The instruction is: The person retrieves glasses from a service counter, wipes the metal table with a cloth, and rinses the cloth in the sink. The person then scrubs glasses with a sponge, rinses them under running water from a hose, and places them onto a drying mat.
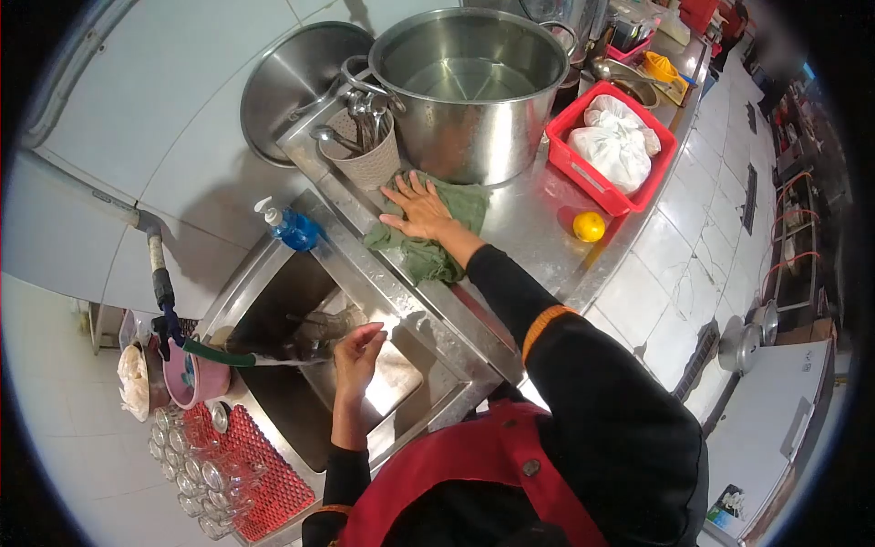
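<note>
My right hand (419, 210) lies flat with fingers spread on a crumpled green cloth (469, 208). The cloth rests on the steel counter beside the large pot (469, 137) and hangs over the counter's raised edge toward the sink. Over the steel sink (273, 305), my left hand (358, 358) is closed, fingers bunched together, and I see nothing in it. Water runs from a green hose (219, 352) toward that hand. Clear glassware (321, 330) sits in the sink, partly hidden by glare.
A utensil holder (366, 164) and a blue soap bottle (296, 230) stand near the wall. To the right are a red basket (609, 187) with white bags and a yellow fruit (589, 226). Several glass mugs (196, 474) stand by a red mat (264, 465).
</note>
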The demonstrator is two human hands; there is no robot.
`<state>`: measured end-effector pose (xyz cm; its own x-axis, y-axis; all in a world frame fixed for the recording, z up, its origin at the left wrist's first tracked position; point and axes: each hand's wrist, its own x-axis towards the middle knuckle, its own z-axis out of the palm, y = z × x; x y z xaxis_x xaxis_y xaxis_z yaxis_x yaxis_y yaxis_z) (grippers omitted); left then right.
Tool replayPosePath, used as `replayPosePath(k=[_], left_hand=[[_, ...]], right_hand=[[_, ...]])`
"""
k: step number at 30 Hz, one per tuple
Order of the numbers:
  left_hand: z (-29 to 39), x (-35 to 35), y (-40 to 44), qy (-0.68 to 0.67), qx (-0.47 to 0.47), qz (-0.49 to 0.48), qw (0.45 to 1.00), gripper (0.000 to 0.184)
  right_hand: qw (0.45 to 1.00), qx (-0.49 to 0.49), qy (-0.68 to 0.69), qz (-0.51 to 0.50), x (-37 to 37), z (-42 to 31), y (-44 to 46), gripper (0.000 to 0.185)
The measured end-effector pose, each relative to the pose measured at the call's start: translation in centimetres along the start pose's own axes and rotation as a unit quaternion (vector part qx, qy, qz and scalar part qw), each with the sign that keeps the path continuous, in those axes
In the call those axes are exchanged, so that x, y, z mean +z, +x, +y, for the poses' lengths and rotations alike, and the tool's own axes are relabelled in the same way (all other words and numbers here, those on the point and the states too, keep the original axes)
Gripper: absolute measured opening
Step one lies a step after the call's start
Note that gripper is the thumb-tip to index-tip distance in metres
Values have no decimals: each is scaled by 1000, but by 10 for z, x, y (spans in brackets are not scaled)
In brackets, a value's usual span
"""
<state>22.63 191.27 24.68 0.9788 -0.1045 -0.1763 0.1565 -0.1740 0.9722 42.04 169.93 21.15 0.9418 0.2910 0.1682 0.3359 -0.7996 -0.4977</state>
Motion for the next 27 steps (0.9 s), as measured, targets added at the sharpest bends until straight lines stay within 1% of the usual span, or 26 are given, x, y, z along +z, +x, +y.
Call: replayPosePath(k=[2,3,5,6,8,10,12,13,15,16,18,19,20,22,23,24,25,26,27], left_hand=[[3,-1,-6,5,-21,4,1000,20],[2,-1,-8,5,-24,4,1000,20],[-1,1,-3,-32,-14,1,999,18],[3,4,0,-34,-16,2,999,18],[18,14,12,9,48,-12,999,16],[46,33,24,37,39,-14,998,15],[61,56,40,62,107,-53,991,16],[76,71,46,65,128,-73,987,17],[93,109,65,82,173,-127,973,19],[96,132,76,94,196,-161,963,21],[106,187,91,109,283,-219,927,27],[111,214,95,158,309,-250,904,31],[116,240,98,205,334,-276,878,35],[102,293,108,218,377,-283,855,47],[94,314,113,218,378,-287,853,47],[87,333,117,286,341,-279,851,50],[79,346,123,352,303,-269,844,52],[74,354,129,352,304,-271,843,52],[69,359,135,362,290,-270,844,51]], right_hand=[[996,5,-80,-45,4,-4,3,65],[996,6,-78,-47,9,-4,-3,65],[994,-65,-59,-57,17,1,-21,66],[994,-65,-59,-60,14,-1,-37,66],[994,-98,3,-46,5,-7,-77,64],[993,-101,15,-58,-7,-10,-121,65],[993,-83,59,-65,-25,-14,-161,66],[993,-79,58,-63,-25,-14,-181,66],[994,-44,90,-32,-26,-13,-213,58],[995,-35,88,-29,-29,-12,-220,58],[978,18,205,-46,-35,-12,-228,48],[972,21,235,8,-42,-13,-230,39],[936,90,338,-35,-61,-17,-227,36],[910,198,353,-93,-60,-5,-226,35],[881,171,441,25,-31,9,-230,31],[898,219,382,16,-47,0,-231,31],[830,207,515,51,-46,-1,-233,33],[744,189,635,85,-45,-1,-236,34],[743,190,636,86,-49,0,-236,34]])
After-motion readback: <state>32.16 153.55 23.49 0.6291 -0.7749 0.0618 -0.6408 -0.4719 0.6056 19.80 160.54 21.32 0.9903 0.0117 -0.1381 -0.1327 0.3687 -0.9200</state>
